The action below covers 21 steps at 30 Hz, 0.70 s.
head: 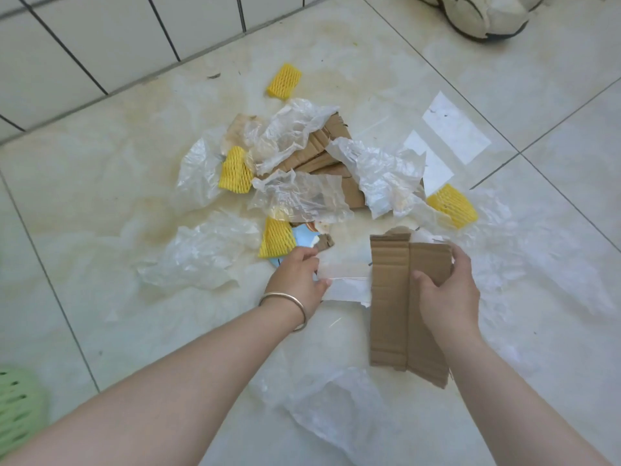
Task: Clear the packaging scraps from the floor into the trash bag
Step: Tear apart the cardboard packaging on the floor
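R hand point(448, 290) fingers grasp flat brown corrugated cardboard strip point(400, 304); L hand point(297, 275), at its 9 o'clock, pinches clear plastic film point(342, 274).

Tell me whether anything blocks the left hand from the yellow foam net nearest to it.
Nothing visible does. The left hand pinches a clear plastic sheet, and the yellow foam net lies on the floor just beyond its fingers, uncovered. A blue scrap lies beside the net, not over it.
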Tool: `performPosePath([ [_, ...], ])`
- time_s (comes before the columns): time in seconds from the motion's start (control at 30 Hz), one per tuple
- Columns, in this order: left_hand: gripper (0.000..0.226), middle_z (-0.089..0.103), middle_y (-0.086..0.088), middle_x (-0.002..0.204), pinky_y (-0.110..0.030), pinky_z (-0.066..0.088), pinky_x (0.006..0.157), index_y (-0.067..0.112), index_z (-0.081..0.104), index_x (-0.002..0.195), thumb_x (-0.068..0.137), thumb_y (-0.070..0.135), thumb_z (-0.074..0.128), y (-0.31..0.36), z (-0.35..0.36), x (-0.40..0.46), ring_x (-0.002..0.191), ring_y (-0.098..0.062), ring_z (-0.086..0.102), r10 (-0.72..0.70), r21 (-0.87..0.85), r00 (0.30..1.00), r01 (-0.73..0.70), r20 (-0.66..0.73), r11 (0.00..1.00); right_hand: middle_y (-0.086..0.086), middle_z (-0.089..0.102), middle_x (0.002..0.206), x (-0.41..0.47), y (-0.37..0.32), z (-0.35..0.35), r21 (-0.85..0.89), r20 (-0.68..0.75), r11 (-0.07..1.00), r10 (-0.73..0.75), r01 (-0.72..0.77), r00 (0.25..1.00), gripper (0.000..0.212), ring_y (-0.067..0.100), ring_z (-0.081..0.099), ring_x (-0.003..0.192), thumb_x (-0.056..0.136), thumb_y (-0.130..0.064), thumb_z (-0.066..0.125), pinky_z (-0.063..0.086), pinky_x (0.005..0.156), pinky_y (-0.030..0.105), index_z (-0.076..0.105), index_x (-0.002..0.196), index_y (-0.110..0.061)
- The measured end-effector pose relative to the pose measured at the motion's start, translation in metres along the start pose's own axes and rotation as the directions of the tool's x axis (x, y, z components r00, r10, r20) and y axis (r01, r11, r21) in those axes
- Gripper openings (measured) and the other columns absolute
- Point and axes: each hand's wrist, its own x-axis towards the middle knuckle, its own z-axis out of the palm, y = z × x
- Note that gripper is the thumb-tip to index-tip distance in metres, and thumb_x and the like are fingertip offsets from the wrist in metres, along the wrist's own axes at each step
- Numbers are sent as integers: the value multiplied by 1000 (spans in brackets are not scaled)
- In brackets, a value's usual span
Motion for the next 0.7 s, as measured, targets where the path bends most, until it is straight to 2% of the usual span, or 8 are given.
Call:
performPosePath([
  [0.1, 30, 38, 4, 140, -31, 37, 101, 12, 65, 108, 88, 32, 56, -1, 0, 6, 127, -20, 35, 25, 186, 996, -8, -89, 983, -8, 55, 77, 5, 4, 3, -26, 35, 999, 42, -41, 998, 13, 21, 53, 83, 88, -16, 60, 36, 71, 26, 57, 101, -16],
  [0.17, 28, 33, 5, 144, -34, 40, 96, 16, 65, 107, 88, 35, 55, -2, -4, 10, 130, -21, 31, 21, 293, 992, 15, -121, 956, -11, 54, 73, 8, 7, 5, 0, 60, 997, 73, -73, 996, 6, 20, 54, 81, 88, -17, 61, 38, 71, 27, 57, 91, -17],
  [0.3, 28, 20, 1, 152, -37, 34, 101, 20, 66, 108, 87, 35, 56, -4, -8, 20, 140, -23, 16, -66, 331, 990, 104, -123, 938, -9, 59, 75, 9, 15, 12, 37, 88, 992, 118, -122, 989, 3, 21, 58, 80, 87, -19, 63, 44, 71, 30, 60, 88, -18],
  [0.43, 28, 28, -1, 146, -35, 31, 104, 23, 67, 107, 86, 39, 57, -5, -11, 28, 134, -26, 22, -119, 348, 980, 168, -158, 922, -10, 60, 76, 10, 21, 17, 40, 96, 991, 127, -131, 987, 4, 18, 58, 79, 87, -18, 62, 43, 71, 29, 62, 91, -18],
  [0.57, 27, 44, 3, 122, -33, 27, 99, 26, 68, 105, 85, 40, 57, -1, -17, 35, 121, -23, 33, -38, 441, 981, 121, -192, 889, -11, 58, 75, 10, 23, 20, 40, 111, 991, 121, -126, 986, 3, 13, 55, 72, 87, -18, 62, 41, 59, 26, 60, 90, -19],
  [0.7, 28, 56, 7, 117, -31, 17, 97, 21, 67, 106, 89, 36, 51, -4, -19, 29, 117, -17, 41, 137, 510, 970, -15, -203, 860, -11, 61, 80, 9, 21, 19, 129, 169, 975, 159, -182, 973, 6, 10, 58, 74, 88, -18, 62, 45, 69, 29, 60, 92, -22],
])
